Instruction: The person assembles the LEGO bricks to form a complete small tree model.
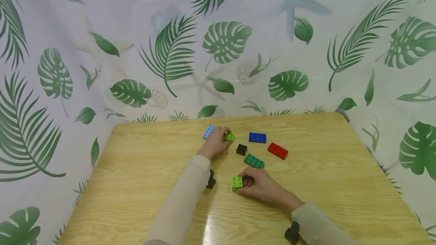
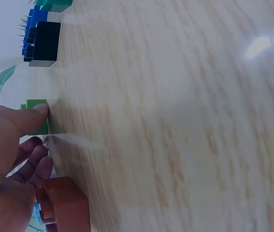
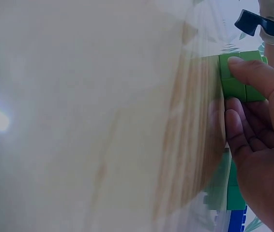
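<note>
My left hand (image 1: 220, 137) reaches to the far middle of the wooden table (image 1: 136, 169) and pinches a small lime green brick (image 1: 229, 137). In the left wrist view the thumb lies on top of that small lime green brick (image 2: 38, 116). Just left of this hand lies a light blue brick (image 1: 209, 131). Nearer to me, my right hand (image 1: 248, 183) grips a lime green block (image 1: 237, 182) that stands on the table. In the right wrist view the lime green block (image 3: 238, 77) looks like two stacked pieces, with the thumb over its top.
Between and beyond the hands lie a black brick (image 1: 241, 149), a dark green brick (image 1: 254, 161), a blue brick (image 1: 257, 137) and a red brick (image 1: 277, 150). A leaf-print curtain (image 1: 225, 41) closes off the table's back and sides.
</note>
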Available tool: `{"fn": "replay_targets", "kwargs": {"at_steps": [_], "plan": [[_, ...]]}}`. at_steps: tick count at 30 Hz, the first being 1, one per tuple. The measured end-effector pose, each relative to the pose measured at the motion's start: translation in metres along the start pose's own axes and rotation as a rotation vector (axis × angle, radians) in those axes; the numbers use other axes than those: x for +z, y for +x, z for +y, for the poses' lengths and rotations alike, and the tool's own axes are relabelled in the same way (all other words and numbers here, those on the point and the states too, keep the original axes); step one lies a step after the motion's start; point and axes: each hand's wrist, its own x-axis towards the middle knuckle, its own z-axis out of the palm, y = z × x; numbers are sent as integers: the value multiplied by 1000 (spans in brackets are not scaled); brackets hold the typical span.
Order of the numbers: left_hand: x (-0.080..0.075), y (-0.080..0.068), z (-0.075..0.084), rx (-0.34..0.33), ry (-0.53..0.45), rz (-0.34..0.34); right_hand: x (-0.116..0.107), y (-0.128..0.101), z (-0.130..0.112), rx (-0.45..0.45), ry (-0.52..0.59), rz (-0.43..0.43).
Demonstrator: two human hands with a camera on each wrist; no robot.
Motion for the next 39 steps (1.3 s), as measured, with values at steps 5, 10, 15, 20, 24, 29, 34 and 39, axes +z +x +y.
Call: {"fn": "replay_targets", "kwargs": {"at_steps": [5, 10, 15, 20, 24, 29, 34, 39], "plan": [[-3, 1, 0, -6, -13, -8, -1, 0, 0, 7, -19, 1], [-8, -2, 3, 6, -27, -20, -1, 1, 0, 11, -24, -7], [-19, -6, 8, 62, -70, -5, -4, 1, -1, 12, -21, -3], [-27, -18, 10, 128, -133, -8, -4, 2, 2, 32, -9, -8], [-34, -33, 12, 180, -140, -26, -3, 2, 4, 39, -1, -13], [-40, -53, 16, 227, -134, -51, 0, 1, 4, 22, 1, -8], [-42, -72, 21, 251, -155, -71, -1, 0, 4, 14, 3, -4], [-39, -92, 26, 293, -165, -73, 0, 0, 3, 3, 7, -6]]}}
